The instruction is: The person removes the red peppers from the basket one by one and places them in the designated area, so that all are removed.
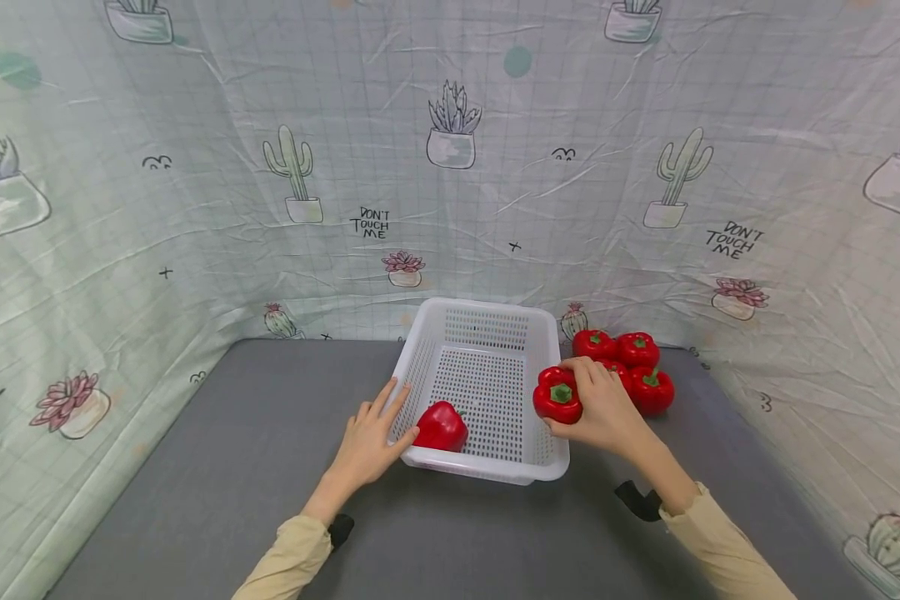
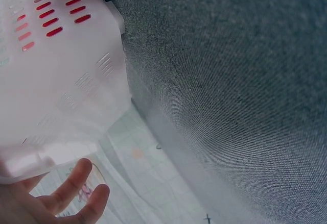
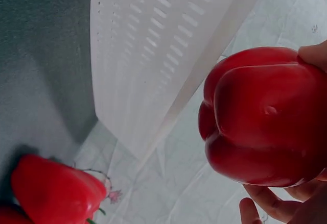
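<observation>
My right hand [image 1: 603, 408] grips a red bell pepper [image 1: 557, 396] over the right rim of a white plastic basket [image 1: 461, 471]. In the right wrist view this pepper [image 3: 265, 117] is held from the side, between thumb and fingers, above the basket wall. Another red bell pepper [image 1: 441, 427] lies inside the basket at the near left corner. With fingers spread, my left hand [image 1: 366, 442] rests at the basket's left rim, thumb by the near corner. The left wrist view shows its fingers [image 2: 71, 188] extended past the basket's edge, with red showing through the slots.
Several more red bell peppers [image 1: 651, 390] sit grouped on the grey table [image 1: 270, 450] right of the basket, partly hidden behind my right hand. A printed cloth [image 1: 510, 208] hangs behind the table and along both sides.
</observation>
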A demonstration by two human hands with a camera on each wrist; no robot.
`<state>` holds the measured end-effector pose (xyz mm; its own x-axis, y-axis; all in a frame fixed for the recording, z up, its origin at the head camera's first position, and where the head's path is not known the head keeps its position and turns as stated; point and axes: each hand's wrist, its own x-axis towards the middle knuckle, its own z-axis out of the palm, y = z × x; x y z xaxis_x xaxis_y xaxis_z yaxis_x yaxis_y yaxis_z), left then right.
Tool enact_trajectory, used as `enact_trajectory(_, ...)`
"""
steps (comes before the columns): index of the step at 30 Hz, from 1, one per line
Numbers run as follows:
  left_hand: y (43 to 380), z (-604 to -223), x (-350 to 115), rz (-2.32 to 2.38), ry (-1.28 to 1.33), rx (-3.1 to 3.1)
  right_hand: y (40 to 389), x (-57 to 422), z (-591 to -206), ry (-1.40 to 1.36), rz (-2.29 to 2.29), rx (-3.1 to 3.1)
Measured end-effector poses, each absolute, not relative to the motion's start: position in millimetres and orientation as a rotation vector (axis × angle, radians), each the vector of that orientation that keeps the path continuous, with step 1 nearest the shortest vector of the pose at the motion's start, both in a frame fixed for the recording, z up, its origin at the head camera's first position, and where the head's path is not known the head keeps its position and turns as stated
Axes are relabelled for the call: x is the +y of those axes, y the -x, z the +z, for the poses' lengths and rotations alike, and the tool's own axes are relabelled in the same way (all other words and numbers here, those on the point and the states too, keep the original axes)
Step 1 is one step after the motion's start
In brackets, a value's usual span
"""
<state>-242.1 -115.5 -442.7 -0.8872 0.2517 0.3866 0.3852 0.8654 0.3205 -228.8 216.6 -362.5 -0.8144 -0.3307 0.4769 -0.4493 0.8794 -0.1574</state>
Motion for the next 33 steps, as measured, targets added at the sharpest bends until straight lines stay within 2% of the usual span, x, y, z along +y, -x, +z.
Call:
enact_trajectory(13,243.6,-443.7,-116.0,-0.538,0.486,-2.699,218.0,240.7,-372.7,-0.489,0.402,-2.483)
enact_trajectory(26,244.5,-442.8,-116.0,-0.546,0.480,-2.704,222.1,263.1,-397.1,-0.299,0.288,-2.446)
enact_trajectory(33,244.8,-443.0,-115.2,-0.551,0.477,-2.714,222.8,274.9,-409.8,-0.285,0.253,-2.491)
